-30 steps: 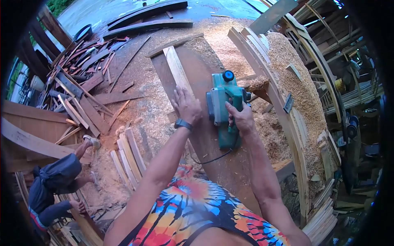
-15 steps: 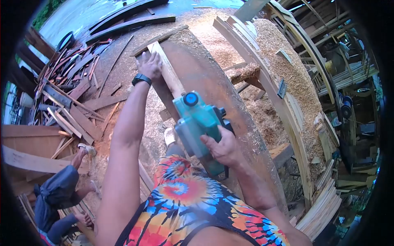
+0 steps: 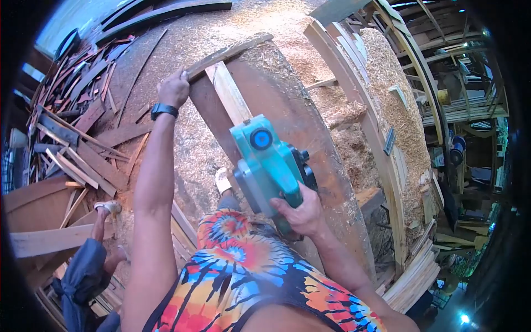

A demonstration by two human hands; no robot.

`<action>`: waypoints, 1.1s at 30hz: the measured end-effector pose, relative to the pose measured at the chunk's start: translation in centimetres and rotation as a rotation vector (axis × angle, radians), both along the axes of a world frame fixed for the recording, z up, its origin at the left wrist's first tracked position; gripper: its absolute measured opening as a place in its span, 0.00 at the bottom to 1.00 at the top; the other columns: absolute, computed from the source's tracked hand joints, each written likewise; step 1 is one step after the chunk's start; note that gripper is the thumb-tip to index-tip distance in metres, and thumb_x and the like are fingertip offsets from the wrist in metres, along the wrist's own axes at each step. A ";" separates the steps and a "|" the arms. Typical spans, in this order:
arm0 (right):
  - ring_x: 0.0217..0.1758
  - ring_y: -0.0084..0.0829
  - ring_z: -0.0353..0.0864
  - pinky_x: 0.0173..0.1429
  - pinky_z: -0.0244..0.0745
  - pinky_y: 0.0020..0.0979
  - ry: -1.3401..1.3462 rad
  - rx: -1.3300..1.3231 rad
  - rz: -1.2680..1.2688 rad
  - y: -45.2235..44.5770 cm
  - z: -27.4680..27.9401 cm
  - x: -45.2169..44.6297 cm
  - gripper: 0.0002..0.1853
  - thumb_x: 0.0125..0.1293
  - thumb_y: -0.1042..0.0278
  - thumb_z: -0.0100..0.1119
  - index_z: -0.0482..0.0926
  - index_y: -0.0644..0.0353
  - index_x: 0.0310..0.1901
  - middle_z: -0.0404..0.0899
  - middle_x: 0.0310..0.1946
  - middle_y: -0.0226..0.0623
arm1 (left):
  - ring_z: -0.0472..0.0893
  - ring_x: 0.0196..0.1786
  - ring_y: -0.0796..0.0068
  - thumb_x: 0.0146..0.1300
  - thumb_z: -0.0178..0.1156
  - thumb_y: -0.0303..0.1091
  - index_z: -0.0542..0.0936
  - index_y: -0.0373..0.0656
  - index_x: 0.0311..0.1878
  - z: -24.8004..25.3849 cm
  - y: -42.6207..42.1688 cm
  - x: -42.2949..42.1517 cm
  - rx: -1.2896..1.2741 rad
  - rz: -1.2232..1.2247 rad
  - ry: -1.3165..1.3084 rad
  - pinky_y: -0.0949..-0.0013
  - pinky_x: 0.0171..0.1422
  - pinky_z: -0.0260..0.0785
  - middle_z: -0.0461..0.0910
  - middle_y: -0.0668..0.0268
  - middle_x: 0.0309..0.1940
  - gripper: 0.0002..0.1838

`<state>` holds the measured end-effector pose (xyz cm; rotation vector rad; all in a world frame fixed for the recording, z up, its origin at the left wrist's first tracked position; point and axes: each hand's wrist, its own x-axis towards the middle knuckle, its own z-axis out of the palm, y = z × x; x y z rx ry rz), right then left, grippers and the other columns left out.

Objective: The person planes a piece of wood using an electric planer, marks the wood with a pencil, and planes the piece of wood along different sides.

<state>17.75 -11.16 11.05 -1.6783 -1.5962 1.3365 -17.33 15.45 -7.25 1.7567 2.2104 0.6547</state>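
Observation:
My right hand (image 3: 301, 213) is wrapped around the handle of a teal electric planer (image 3: 271, 160). The planer sits over the near part of a pale wooden board (image 3: 229, 91), hiding that end of it. This board lies lengthwise on a brown workbench (image 3: 265, 94), its far end against a wooden strip (image 3: 229, 54) fixed across the bench. My left hand (image 3: 174, 89), with a dark watch on the wrist, is closed at the strip's left end, its fingertips partly hidden.
Wood shavings (image 3: 395, 83) are heaped on the right behind long planks (image 3: 359, 99). Scrap wood (image 3: 88, 88) is piled at the left. Another person's leg (image 3: 91, 260) shows at lower left. Long dark beams (image 3: 166, 22) lie beyond the bench.
My left hand has left the board's far end and moved left to the end of the cross strip. My right hand still grips the planer over the board. The view has shifted slightly.

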 end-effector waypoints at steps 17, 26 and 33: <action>0.35 0.53 0.85 0.41 0.77 0.46 0.045 0.121 0.021 12.7 -2.4 -7.0 0.39 0.69 0.28 0.57 0.79 0.69 0.36 0.81 0.29 0.60 | 0.79 0.61 0.73 0.78 0.56 0.46 0.79 0.41 0.69 -5.9 1.2 -3.6 0.055 -0.010 -0.845 0.69 0.71 0.66 0.84 0.63 0.58 0.25; 0.33 0.35 0.84 0.39 0.76 0.41 0.025 -0.045 0.028 -5.2 -0.6 3.1 0.40 0.68 0.26 0.57 0.78 0.68 0.42 0.81 0.28 0.51 | 0.77 0.69 0.69 0.79 0.53 0.46 0.78 0.41 0.69 -3.0 0.4 -1.8 0.070 0.037 -0.795 0.68 0.75 0.63 0.80 0.59 0.67 0.24; 0.30 0.39 0.82 0.37 0.75 0.41 0.016 -0.057 0.062 -2.0 -1.5 2.0 0.38 0.68 0.28 0.58 0.77 0.68 0.40 0.78 0.26 0.53 | 0.72 0.73 0.69 0.79 0.51 0.41 0.77 0.42 0.70 -3.9 0.7 -2.7 0.061 -0.022 -0.859 0.68 0.79 0.58 0.77 0.60 0.70 0.23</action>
